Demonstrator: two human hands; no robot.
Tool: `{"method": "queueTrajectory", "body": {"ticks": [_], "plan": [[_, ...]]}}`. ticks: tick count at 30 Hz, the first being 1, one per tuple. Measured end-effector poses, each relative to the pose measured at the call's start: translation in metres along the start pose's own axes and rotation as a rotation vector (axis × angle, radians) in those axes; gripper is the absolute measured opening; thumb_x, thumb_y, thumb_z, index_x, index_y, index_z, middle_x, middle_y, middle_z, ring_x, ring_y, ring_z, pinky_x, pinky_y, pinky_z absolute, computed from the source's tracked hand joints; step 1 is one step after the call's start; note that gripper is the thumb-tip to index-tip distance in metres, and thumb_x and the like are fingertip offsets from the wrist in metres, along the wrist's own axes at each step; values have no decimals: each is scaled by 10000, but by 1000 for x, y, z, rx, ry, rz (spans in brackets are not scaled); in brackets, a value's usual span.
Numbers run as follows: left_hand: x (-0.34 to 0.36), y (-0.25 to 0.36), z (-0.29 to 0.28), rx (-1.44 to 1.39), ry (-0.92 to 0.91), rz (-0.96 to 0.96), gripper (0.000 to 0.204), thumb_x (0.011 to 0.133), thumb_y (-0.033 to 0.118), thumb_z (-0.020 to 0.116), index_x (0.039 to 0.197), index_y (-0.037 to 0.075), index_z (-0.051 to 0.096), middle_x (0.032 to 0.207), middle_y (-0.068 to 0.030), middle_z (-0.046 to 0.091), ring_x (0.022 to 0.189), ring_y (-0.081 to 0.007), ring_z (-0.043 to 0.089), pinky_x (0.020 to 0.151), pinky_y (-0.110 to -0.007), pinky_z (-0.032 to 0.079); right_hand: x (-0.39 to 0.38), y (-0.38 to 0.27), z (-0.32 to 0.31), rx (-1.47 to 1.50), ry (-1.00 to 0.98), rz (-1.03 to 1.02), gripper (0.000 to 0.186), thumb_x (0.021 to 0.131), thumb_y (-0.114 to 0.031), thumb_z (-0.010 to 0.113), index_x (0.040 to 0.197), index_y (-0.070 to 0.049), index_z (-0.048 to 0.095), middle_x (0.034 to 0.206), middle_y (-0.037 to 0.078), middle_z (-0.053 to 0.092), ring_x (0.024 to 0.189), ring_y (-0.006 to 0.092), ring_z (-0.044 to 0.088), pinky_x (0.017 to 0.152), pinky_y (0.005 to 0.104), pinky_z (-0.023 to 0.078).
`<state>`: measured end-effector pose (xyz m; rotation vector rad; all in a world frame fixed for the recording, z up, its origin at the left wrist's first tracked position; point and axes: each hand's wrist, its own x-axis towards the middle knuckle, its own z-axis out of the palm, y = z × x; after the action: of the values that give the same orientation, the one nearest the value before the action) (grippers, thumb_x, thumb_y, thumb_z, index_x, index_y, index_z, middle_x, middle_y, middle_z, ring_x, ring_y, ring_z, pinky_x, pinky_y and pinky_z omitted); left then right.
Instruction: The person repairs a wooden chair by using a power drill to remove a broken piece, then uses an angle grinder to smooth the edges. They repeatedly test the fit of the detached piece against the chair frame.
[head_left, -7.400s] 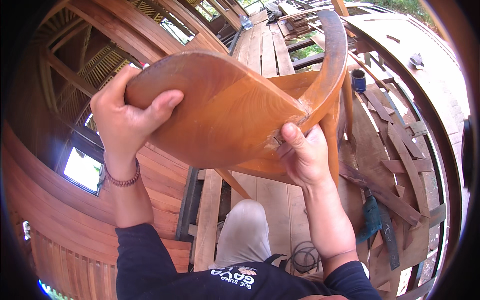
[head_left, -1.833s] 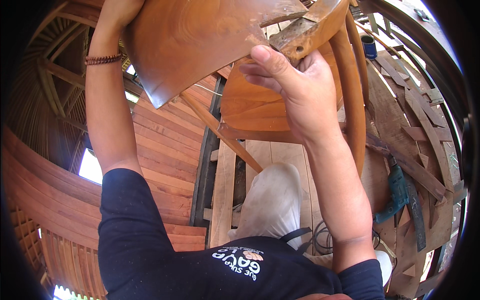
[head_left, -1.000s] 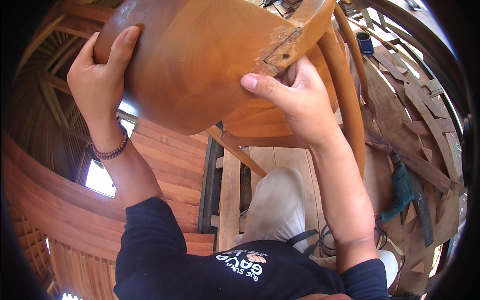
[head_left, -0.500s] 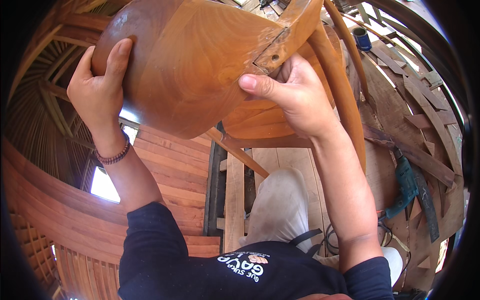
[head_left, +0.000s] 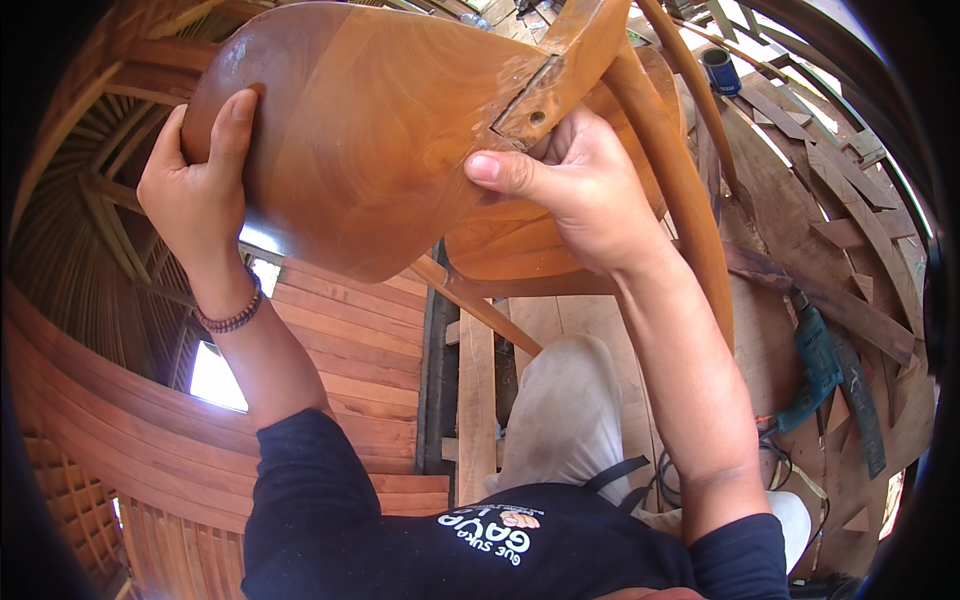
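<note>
A smooth brown wooden chair backrest (head_left: 350, 130), broad and curved, fills the upper middle. It meets a chair frame (head_left: 575, 75) at a joint with a dark gap line and a small round hole. Round the panel's left edge my left hand (head_left: 205, 170) is closed, thumb on the near face and fingers behind. At the joint, my right hand (head_left: 570, 175) grips the panel's lower right edge, thumb in front; its other fingers are partly hidden behind the wood. Beneath it lies the rounded chair seat (head_left: 520, 245), with a curved leg (head_left: 690, 200) to the right.
A teal power drill (head_left: 815, 365) with a cable lies on the plywood at the right, among wood offcuts (head_left: 850, 190). Farther back stands a blue can (head_left: 720, 72). Reddish planks (head_left: 345, 330) lie to the left, and my bent knee (head_left: 565, 390) is below the chair.
The backrest and both hands have shifted slightly in view, its joint end a little left and down. Both hands keep their hold.
</note>
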<state>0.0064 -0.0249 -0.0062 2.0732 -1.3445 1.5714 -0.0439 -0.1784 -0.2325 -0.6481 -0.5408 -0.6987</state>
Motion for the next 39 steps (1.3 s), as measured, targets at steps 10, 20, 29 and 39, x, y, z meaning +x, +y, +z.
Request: {"method": "queueTrajectory", "body": {"ticks": [10,20,29,39], "plan": [[-5,1,-8,-86,-56,-21,462,780,366,854,962,-37,721,805,-49,710,739,-101,608,714,-249,501,-1,-5,-2,-3,-33,39,560,808,-127,832,1252,41,535,1085,99,684,955,163,658,820,308,552],[0,-6,-12,-26,-103,19,482,770,370,860,937,-48,687,760,-34,679,713,-83,573,689,-247,486,0,-17,-1,-4,8,128,538,851,-219,802,1245,44,549,1108,98,665,1023,180,637,904,329,530],[3,-4,-13,-103,-132,82,573,730,511,856,837,-12,648,671,-11,594,653,-74,520,611,-241,446,2,-13,2,85,16,86,570,865,-235,791,1275,54,522,1167,106,636,1082,176,607,976,331,489],[4,-6,-12,-128,-160,46,671,704,609,836,862,-17,656,692,-25,615,662,-92,568,625,-250,471,10,2,0,479,49,63,520,867,-104,764,1306,21,517,1224,90,631,1132,174,597,1003,347,474]]}}
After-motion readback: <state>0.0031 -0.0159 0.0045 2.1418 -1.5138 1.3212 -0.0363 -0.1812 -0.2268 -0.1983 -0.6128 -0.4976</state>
